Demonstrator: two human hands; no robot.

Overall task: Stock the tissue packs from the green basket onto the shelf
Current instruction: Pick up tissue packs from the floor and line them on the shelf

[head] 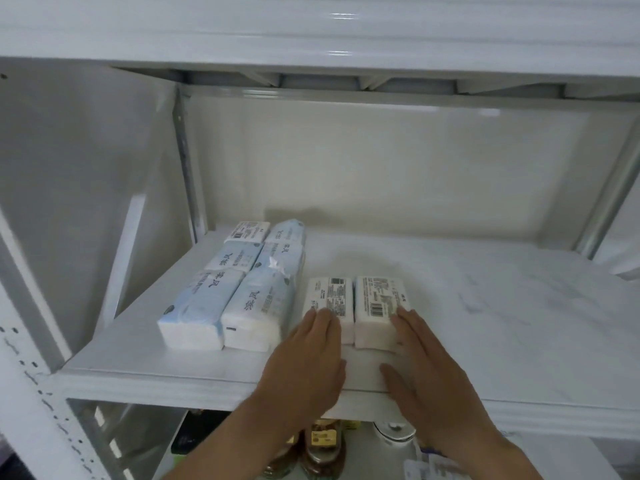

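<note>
Two white tissue packs lie side by side, label sides up, near the front middle of the white shelf (pixel 485 323). My left hand (pixel 308 358) lies flat on the near end of the left white pack (pixel 330 292). My right hand (pixel 422 358) lies flat on the near end of the right white pack (pixel 379 296). Both thumbs stick out in front of the packs and neither hand is closed around one. To the left, blue-and-white tissue packs (pixel 204 306) fill two rows running back to the wall. The green basket is out of view.
The shelf board to the right of the white packs is bare marble-patterned surface. An upper shelf (pixel 311 29) hangs close overhead. A perforated white upright (pixel 20 393) stands at the front left. On the shelf below stand bottles and jars (pixel 322 445).
</note>
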